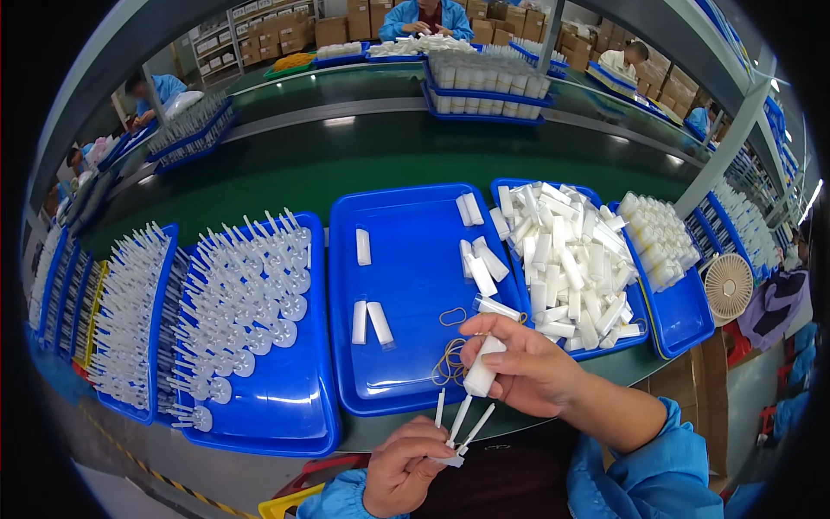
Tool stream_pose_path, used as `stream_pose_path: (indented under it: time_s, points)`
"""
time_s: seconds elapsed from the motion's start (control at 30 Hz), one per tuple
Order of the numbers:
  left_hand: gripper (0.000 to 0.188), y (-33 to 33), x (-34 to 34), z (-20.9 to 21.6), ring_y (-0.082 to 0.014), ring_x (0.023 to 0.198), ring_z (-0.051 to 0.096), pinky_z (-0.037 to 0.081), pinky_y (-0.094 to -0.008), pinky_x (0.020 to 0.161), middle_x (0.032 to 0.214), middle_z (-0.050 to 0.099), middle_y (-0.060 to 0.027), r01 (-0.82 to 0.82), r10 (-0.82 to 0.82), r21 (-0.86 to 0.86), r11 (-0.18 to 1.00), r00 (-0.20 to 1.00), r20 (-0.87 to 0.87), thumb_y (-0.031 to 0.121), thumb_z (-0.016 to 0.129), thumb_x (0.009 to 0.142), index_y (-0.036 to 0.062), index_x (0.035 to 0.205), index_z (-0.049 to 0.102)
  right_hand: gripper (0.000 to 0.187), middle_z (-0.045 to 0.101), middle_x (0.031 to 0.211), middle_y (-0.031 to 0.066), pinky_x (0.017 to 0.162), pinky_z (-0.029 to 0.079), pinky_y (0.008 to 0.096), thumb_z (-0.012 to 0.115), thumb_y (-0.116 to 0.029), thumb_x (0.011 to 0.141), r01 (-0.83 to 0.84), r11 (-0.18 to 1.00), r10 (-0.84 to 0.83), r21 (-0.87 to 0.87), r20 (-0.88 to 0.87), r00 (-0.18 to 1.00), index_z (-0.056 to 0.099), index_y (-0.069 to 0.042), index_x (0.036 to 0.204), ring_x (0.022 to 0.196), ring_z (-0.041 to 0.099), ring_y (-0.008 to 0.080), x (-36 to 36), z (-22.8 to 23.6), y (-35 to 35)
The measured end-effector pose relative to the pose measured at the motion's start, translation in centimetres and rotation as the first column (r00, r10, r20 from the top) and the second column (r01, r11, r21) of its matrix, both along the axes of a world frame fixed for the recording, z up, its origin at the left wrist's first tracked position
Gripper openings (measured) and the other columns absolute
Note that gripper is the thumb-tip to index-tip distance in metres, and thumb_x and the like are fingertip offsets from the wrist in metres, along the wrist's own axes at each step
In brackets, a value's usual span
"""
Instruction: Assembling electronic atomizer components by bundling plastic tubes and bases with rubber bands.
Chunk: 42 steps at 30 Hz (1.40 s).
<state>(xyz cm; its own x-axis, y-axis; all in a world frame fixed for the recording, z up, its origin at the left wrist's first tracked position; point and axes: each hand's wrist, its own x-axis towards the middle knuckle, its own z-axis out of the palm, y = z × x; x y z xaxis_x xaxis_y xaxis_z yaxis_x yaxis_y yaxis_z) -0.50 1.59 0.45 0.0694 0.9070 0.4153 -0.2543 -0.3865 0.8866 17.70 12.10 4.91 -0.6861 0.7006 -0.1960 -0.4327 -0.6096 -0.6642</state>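
My left hand [405, 467] is closed on a white plastic part [449, 459] with three thin stems pointing up. Between the thumb and fingers of my right hand [534, 372] is a white block-shaped piece [484, 367], tilted, its lower end meeting the tip of the middle stem. I cannot tell how far the stem goes into it. Just beyond my hands, a blue tray [398, 290] holds several loose white pieces of the same look and some tan rubber bands [450, 365]. A heap of such pieces [575, 259] fills another tray right of it.
At left, a blue tray [281, 415] carries rows of white stemmed parts [246, 294]. Clear cup-like items [659, 238] sit in the far-right tray, near a small beige fan [728, 285]. Beyond runs a green conveyor belt [346, 164]. A person in blue [425, 22] works across it.
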Motion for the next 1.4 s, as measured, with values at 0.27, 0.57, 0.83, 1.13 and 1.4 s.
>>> stream_pose_path:
  time_s: [0.27,0.57,0.83,1.13,1.4]
  points:
    - [0.005,0.6,0.0,-0.4,-0.0219,0.072,0.056,0.046,-0.0328,0.067,0.084,0.06,-0.014,-0.033,0.032,-0.058,0.998,0.999,-0.023,0.002,0.06,0.081,-0.0008,0.083,0.058,0.017,0.05,0.084,0.0026,0.063,0.039,0.0243,0.048,-0.019,0.092,-0.337,0.661,-0.229,0.67,0.608,0.76,0.042,-0.006,0.1,0.074,0.047,0.0087,1.5,1.9,0.0]
    - [0.009,1.2,-0.5,-0.6,-0.023,0.077,0.057,0.046,-0.0315,0.07,0.095,0.054,-0.0148,0.169,-0.086,0.265,0.949,0.951,-0.298,0.002,0.061,0.081,0.0009,0.088,0.057,0.017,0.045,0.079,0.0011,0.064,0.036,0.0227,0.043,-0.022,0.094,-0.282,0.78,-0.076,0.559,0.531,0.844,0.043,-0.005,0.098,0.07,0.041,0.0079,2.7,1.9,-1.4]
    - [0.021,-0.7,0.3,-1.5,-0.0213,0.082,0.055,0.046,-0.0309,0.072,0.105,0.041,-0.0156,0.049,-0.026,0.131,0.99,0.985,-0.168,0.002,0.07,0.074,0.0015,0.089,0.056,0.017,0.047,0.084,0.0049,0.069,0.037,0.0265,0.044,-0.022,0.094,-0.389,0.743,0.048,0.545,0.536,0.843,0.045,-0.004,0.097,0.074,0.043,0.0128,3.1,1.4,-2.2]
    - [0.02,-0.1,0.2,-0.9,-0.0226,0.081,0.053,0.044,-0.0294,0.07,0.099,0.049,-0.0157,-0.021,0.042,0.11,0.994,0.981,-0.191,-0.003,0.068,0.069,0.0022,0.086,0.058,0.014,0.051,0.088,0.0087,0.076,0.035,0.0341,0.045,-0.019,0.092,-0.434,0.515,-0.082,0.739,0.547,0.833,0.046,-0.007,0.1,0.08,0.046,0.0256,1.4,0.4,-3.9]
    - [0.016,-0.4,0.7,-1.1,-0.0186,0.09,0.053,0.044,-0.0264,0.072,0.108,0.051,-0.0137,-0.085,0.123,-0.225,0.971,0.979,0.162,-0.001,0.064,0.078,0.0017,0.089,0.053,0.028,0.06,0.097,0.0166,0.067,0.049,0.0393,0.06,-0.012,0.076,-0.819,0.214,-0.823,0.533,0.55,0.142,0.054,-0.002,0.102,0.081,0.061,0.0311,1.3,1.2,5.8]
